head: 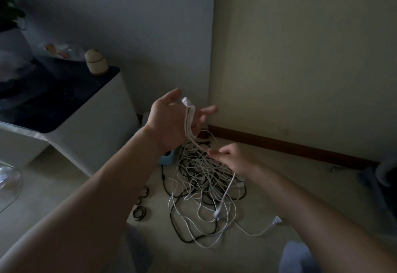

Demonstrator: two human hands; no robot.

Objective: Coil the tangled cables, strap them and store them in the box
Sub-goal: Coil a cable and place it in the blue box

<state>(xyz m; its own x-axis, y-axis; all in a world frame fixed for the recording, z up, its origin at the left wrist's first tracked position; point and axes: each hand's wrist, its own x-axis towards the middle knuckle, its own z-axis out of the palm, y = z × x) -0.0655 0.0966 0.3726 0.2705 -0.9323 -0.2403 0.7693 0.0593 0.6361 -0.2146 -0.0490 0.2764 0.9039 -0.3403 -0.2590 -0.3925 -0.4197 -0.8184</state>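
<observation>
White cable (190, 122), limp and light, loops over splayed left hand (171, 120) above tangle (204, 189); right hand (227, 157) pinches slack, a sensible hold.

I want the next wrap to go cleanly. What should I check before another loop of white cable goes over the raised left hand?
1. Thin white cable loops sit across the left hand: ok.
2. Right hand pinches the feeding strand: ok.
3. Strand free of the floor pile of black and white cables: not ok, entwined.
4. Black ring-shaped straps lie nearby on the floor: ok.
5. Storage box location: cannot tell.
</observation>
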